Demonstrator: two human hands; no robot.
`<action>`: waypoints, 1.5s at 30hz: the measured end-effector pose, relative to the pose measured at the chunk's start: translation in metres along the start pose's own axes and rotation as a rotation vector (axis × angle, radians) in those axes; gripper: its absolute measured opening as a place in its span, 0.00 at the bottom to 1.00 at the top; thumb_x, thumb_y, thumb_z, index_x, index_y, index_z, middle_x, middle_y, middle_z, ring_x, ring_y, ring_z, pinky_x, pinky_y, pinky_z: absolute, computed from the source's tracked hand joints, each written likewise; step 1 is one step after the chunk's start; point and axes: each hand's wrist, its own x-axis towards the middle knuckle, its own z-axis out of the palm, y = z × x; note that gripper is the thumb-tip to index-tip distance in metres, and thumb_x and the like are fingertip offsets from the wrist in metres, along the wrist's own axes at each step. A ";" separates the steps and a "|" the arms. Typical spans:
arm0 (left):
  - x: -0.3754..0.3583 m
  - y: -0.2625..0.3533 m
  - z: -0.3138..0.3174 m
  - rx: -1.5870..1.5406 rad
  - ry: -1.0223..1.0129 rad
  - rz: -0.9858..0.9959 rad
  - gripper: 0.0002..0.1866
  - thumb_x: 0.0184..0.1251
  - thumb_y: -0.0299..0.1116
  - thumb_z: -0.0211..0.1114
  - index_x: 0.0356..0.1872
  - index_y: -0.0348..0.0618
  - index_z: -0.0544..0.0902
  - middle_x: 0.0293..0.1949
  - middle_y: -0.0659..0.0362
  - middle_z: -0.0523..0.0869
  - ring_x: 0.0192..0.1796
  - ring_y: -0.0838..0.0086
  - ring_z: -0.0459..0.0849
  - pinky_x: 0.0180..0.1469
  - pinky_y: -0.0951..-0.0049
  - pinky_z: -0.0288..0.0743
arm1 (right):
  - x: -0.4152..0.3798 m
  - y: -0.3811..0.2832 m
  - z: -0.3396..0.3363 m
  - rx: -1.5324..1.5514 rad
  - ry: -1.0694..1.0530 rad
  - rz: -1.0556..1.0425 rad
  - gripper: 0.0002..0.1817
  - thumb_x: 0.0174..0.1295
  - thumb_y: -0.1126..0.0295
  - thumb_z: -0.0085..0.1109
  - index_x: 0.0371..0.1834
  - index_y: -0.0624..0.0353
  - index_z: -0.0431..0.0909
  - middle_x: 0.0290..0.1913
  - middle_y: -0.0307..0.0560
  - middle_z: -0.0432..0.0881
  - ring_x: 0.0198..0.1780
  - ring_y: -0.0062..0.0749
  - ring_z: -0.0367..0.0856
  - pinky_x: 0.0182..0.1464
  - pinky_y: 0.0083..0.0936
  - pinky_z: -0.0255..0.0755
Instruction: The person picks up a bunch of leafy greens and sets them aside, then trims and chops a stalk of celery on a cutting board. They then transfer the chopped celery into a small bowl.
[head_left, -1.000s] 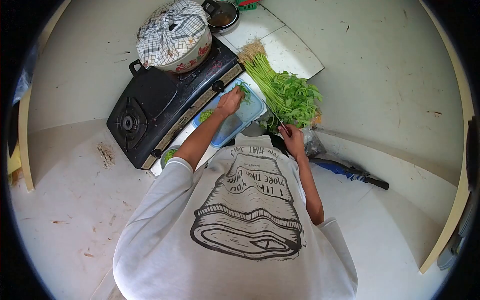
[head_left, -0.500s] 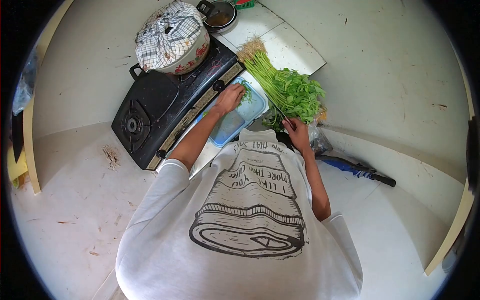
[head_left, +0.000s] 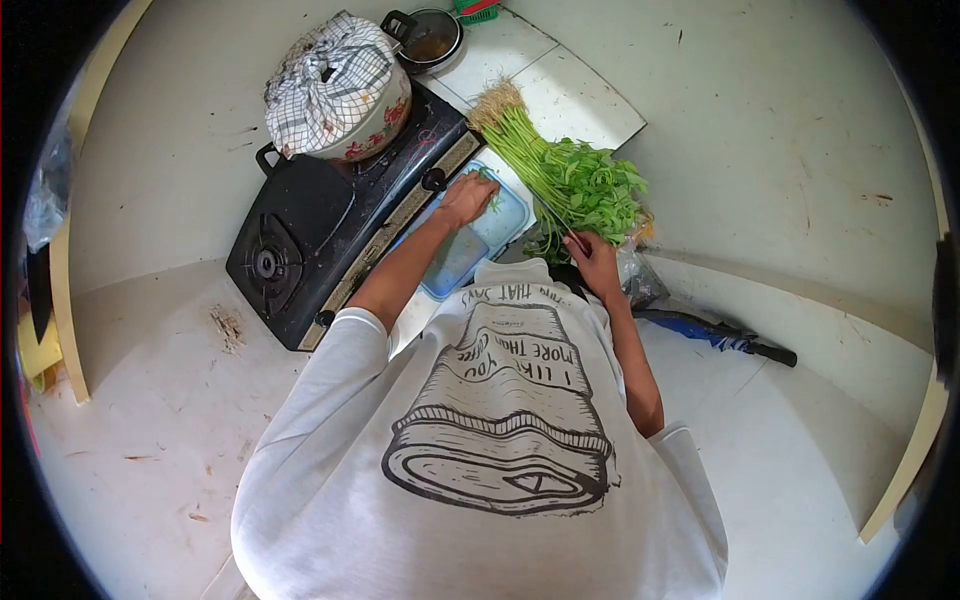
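Note:
My left hand (head_left: 468,198) reaches into a light-blue plastic container (head_left: 512,213), its fingers curled down over some cut greens (head_left: 493,203). The fingertips are partly hidden. My right hand (head_left: 597,262) is closed around a knife (head_left: 572,235), whose thin blade points up and left along the edge of a leafy bunch. That large bunch of leafy greens (head_left: 590,185) lies just beyond the knife, long stems running up to pale roots (head_left: 498,100).
A black gas stove (head_left: 290,240) stands left of the container. On it sits a pot (head_left: 385,125) wrapped with a checked cloth (head_left: 325,85). Behind are a small lidded pan (head_left: 432,42) and a green basket (head_left: 477,12). A plastic bag (head_left: 640,278) lies by my right wrist.
My left hand has pressed slightly further into the container, covering more of the cut greens. My right hand with the knife has hardly moved. The view has shifted slightly.

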 end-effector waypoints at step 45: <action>-0.061 0.088 -0.080 -1.599 0.772 -0.667 0.10 0.80 0.32 0.64 0.53 0.38 0.84 0.47 0.57 0.92 0.47 0.77 0.89 0.47 0.82 0.73 | 0.053 -0.084 0.005 0.245 -0.193 -0.088 0.15 0.72 0.63 0.70 0.37 0.66 0.82 0.26 0.33 0.77 0.27 0.13 0.66 0.29 0.20 0.60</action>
